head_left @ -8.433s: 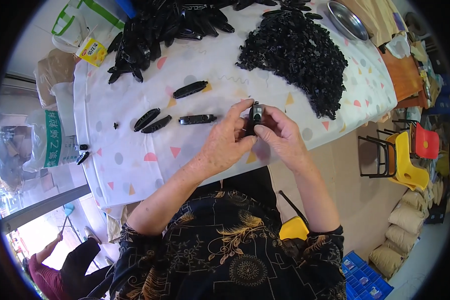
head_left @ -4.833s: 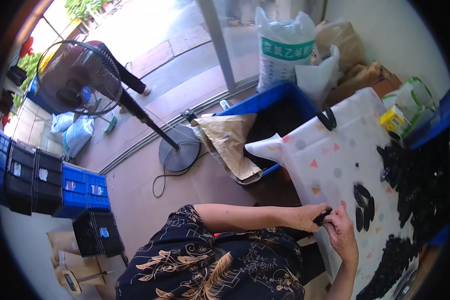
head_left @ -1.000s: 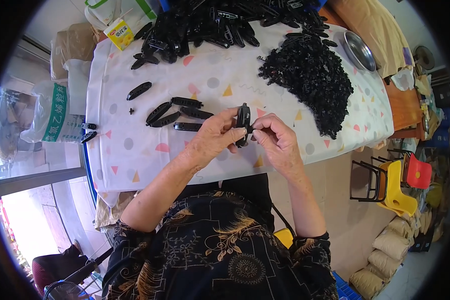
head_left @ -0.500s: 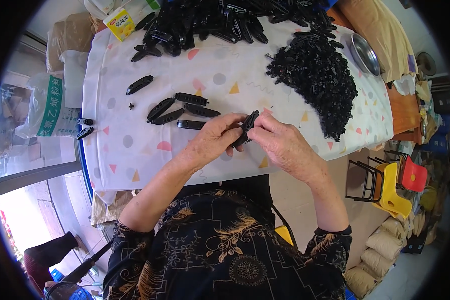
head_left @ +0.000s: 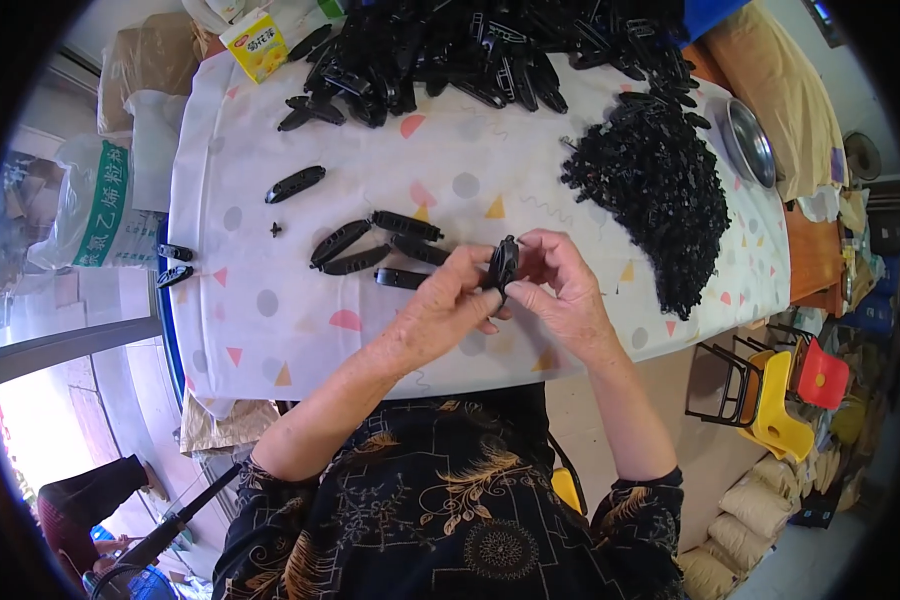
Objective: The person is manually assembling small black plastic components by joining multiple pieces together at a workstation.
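Over the near part of the table I hold a long black plastic part [head_left: 505, 260] nearly upright. My left hand [head_left: 445, 305] is closed around its left side, thumb and fingers pinching it. On its other side, the thumb of my right hand [head_left: 568, 305] presses low on the part, and the curled fingers sit beside it; whether they pinch a small piece cannot be seen. Left of my hands lie several similar black oblong parts [head_left: 350, 262], one partly behind my left hand. Farther left are a single oblong part [head_left: 296, 184] and a tiny cross-shaped black piece [head_left: 276, 230].
A large heap of black parts [head_left: 440, 50] covers the table's far side. Beside it at right spreads a pile of small black pieces [head_left: 660, 190], near a metal bowl [head_left: 747, 142]. A yellow box [head_left: 256, 46] stands far left. Chairs [head_left: 775, 400] stand right of the table.
The black part has turned more upright between my hands. My right fingers have shifted from its top to its right side, with the thumb lower. The whole view has shifted slightly.
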The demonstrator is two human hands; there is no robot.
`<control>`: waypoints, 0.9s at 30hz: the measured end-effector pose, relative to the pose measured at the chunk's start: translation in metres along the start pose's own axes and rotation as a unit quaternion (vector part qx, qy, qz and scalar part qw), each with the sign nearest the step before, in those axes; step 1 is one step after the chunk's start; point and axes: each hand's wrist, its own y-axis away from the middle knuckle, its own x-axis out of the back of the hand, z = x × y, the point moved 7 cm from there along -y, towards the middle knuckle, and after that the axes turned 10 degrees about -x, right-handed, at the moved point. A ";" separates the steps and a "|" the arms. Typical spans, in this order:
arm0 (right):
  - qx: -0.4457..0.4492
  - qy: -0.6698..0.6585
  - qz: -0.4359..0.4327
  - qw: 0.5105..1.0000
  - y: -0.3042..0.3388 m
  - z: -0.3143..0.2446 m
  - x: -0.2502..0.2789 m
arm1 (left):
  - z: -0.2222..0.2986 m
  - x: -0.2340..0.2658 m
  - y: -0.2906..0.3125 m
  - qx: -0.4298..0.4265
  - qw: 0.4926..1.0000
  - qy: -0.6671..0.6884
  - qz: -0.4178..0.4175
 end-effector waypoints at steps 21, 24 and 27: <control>-0.062 -0.245 0.002 0.968 -0.045 -0.003 -0.020 | 0.033 0.026 -0.044 -0.075 0.986 -0.146 -0.013; -0.038 -0.094 -0.082 0.991 -0.044 -0.002 0.010 | 0.053 0.023 -0.047 -0.088 0.953 -0.271 -0.106; 0.101 0.283 0.133 0.944 -0.060 -0.045 0.064 | 0.052 0.022 -0.053 -0.055 0.896 -0.402 -0.180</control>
